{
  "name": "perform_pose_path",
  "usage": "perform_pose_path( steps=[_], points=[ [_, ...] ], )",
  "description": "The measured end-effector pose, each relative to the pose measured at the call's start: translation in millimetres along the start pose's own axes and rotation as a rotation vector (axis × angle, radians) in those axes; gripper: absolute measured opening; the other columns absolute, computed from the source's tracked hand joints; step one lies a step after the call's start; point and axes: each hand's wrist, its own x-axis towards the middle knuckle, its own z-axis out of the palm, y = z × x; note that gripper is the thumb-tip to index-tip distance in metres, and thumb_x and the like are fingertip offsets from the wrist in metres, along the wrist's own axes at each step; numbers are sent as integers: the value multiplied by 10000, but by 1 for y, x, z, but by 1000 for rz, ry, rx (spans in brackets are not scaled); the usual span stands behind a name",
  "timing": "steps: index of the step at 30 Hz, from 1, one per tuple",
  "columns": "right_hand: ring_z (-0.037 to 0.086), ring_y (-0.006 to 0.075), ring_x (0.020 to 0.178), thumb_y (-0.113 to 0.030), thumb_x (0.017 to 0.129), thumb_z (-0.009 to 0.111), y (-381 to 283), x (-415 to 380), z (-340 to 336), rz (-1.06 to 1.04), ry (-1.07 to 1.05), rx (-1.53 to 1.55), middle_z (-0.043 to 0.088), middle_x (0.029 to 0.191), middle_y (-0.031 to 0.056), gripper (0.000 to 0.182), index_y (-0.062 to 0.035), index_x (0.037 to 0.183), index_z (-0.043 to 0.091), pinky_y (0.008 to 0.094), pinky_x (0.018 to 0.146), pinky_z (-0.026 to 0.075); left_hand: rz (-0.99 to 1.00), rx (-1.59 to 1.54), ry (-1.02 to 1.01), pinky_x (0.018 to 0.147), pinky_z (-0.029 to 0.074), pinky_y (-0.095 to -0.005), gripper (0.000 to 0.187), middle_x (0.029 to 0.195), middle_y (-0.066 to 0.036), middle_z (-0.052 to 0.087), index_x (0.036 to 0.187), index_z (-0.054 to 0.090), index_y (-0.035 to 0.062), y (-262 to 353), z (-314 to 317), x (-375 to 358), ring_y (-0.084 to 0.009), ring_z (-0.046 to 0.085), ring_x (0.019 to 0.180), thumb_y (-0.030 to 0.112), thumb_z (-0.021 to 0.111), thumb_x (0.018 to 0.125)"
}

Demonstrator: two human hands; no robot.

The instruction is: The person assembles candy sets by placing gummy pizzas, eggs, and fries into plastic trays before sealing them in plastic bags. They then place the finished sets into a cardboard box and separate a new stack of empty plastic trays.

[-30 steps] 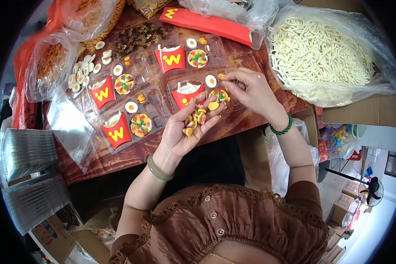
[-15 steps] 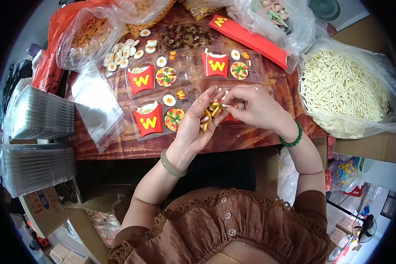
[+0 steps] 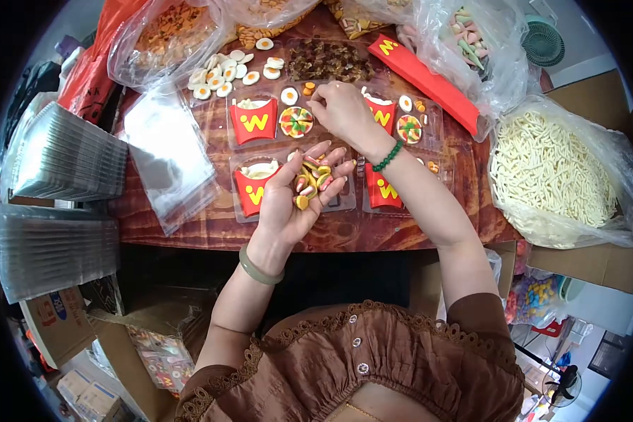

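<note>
My left hand (image 3: pixel 288 204) is palm up and cupped around several small yellow and pink candies (image 3: pixel 312 180). My right hand (image 3: pixel 341 112) reaches over the upper left plastic tray, its fingertips close together near small orange pieces (image 3: pixel 309 88); whatever they hold is too small to make out. Around the hands, clear trays hold red boxes with a yellow W (image 3: pixel 254 122), round pizza-like candies (image 3: pixel 296 122) and egg candies (image 3: pixel 290 96). The lower left tray is partly covered by my left hand.
Egg candies (image 3: pixel 229 73), brown candies (image 3: pixel 329 60) and a long red packet (image 3: pixel 429 86) lie at the back. A bag of cream strands (image 3: pixel 555 172) stands right. Stacked clear trays (image 3: pixel 70 155) and plastic sleeves (image 3: pixel 167 158) are left.
My right hand has left the candies in my left palm and moved to the upper left tray. My left hand has shifted slightly left, and its palm has opened. The whole view has shifted.
</note>
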Motion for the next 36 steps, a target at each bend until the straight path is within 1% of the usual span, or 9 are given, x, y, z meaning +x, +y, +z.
perform_pose_path(
  steps=[4, 6, 9, 10, 13, 19, 28, 31, 36],
  points=[
    [666, 273, 768, -163, 813, 668, -7, -3, -20, -41, -55, -14, 661, 849, 190, 181, 14, 849, 684, 360, 690, 521, -23, -59, -47, 995, 490, -427, 487, 1322, -208, 477, 1356, 354, -39, 2, 4, 0, -374, 500, 1222, 320, 337, 1026],
    [662, 225, 745, -176, 840, 661, -18, -8, -50, 29, -163, 360, 658, 845, 135, 196, 6, 905, 694, 331, 684, 517, -17, -67, -57, 1002, 483, -435, 485, 1317, -204, 482, 1359, 354, -37, 4, 5, 0, -376, 493, 1230, 316, 335, 1027],
    [622, 143, 794, -163, 845, 689, -35, -23, -86, 216, -641, 771, 621, 898, 61, 190, -28, 979, 697, 284, 712, 498, -38, -51, -39, 992, 491, -440, 443, 1270, -180, 518, 1322, 400, -29, 4, 2, -1, -340, 531, 1190, 297, 336, 1029],
    [603, 115, 791, -163, 840, 704, -28, -26, -86, -121, -593, 602, 603, 913, 59, 176, -37, 963, 695, 264, 683, 485, -34, -46, -22, 978, 502, -437, 417, 1234, -165, 538, 1292, 426, -22, 2, -2, 0, -310, 554, 1155, 291, 340, 1029],
    [584, 94, 755, -174, 841, 708, -34, -30, -92, -158, -640, 581, 594, 901, 50, 159, -30, 903, 680, 248, 632, 466, -51, -2, -13, 952, 522, -428, 378, 1176, -139, 568, 1235, 467, -12, -1, -1, 3, -259, 589, 1089, 284, 350, 1030],
    [555, 13, 710, -78, 843, 673, -38, -43, -92, 138, -380, 920, 632, 856, -10, 93, -17, 908, 644, 182, 599, 454, -55, 134, 74, 905, 541, -366, 382, 1227, -173, 564, 1232, 504, -35, 5, 5, -23, -292, 599, 1087, 262, 397, 1017],
    [628, 101, 687, -105, 806, 667, -37, -85, -58, 189, -276, 472, 664, 748, 69, 142, 24, 864, 651, 257, 626, 516, -97, 23, 151, 870, 551, -354, 332, 1211, -194, 578, 1215, 527, -21, -10, -31, -57, -322, 614, 1050, 217, 452, 996],
    [680, 226, 678, -101, 760, 652, -44, -86, -46, 147, -238, 394, 671, 738, 159, 142, 27, 821, 644, 320, 618, 534, -107, -19, 158, 884, 546, -365, 332, 1207, -198, 580, 1221, 520, -24, -14, -32, -54, -327, 607, 1061, 210, 464, 992],
    [636, 329, 750, -130, 798, 604, -44, -93, -32, 10, -212, 66, 627, 785, 152, 121, -12, 789, 629, 426, 659, 516, -139, 38, 215, 516, 529, -196, 277, 1069, -136, 623, 1148, 528, 34, -7, -13, -43, -211, 641, 744, 258, 455, 1004]
  ],
)
